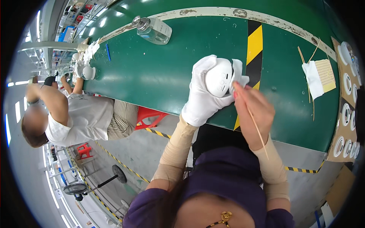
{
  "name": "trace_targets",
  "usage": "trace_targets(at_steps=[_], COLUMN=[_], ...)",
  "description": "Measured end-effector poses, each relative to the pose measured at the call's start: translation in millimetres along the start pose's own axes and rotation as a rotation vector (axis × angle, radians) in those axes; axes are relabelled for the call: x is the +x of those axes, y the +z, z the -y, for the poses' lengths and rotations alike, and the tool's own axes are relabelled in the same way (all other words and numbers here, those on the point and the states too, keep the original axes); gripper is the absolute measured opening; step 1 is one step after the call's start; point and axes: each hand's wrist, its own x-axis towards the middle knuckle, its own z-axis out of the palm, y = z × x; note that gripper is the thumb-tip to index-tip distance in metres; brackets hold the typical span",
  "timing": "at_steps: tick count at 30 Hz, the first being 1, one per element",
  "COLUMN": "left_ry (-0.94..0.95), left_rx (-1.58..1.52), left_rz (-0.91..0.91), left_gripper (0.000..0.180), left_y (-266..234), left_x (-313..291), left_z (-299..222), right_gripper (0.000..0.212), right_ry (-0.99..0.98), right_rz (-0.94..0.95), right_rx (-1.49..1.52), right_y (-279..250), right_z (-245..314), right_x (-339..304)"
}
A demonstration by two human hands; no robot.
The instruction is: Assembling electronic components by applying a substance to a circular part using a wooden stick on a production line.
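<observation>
My left hand [198, 100], in a white glove, is closed round a rounded white plastic device [218, 80] above the green bench. Small round buttons and a dark slot show on the face turned toward the right. Against that side my bare right hand [255, 114] pinches a thin wooden stick [258, 131], whose rear end points down toward me. The stick's working end is hidden by my fingers. White fabric [237, 70] stands between the device and my right fingertips; whether it is a cloth or glove fingers, I cannot tell.
On the green bench [178, 57] stands a clear pump bottle [154, 30]. At the right lie a perforated yellow pad [327, 76], a white cloth [313, 79] and several sticks. Beyond them a cardboard sheet [334, 148] bears white rings. A co-worker [81, 117] sits at the left.
</observation>
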Motion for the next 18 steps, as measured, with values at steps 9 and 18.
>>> trace_targets(at_steps=[9,18], left_ry=[-0.058,0.004], left_rx=[-0.001,0.070], left_rz=[-0.002,0.176], left_gripper=[0.093,0.092], left_y=[-2.3,-24.7], left_x=[0.2,16.8], left_z=[7.6,5.0], right_gripper=[0.016,0.016], right_ry=[-0.099,0.182], right_rz=[-0.012,0.066], right_rx=[0.013,0.287], right_y=[2.5,-2.7], right_z=[-3.7,-12.8], right_x=[0.8,22.7])
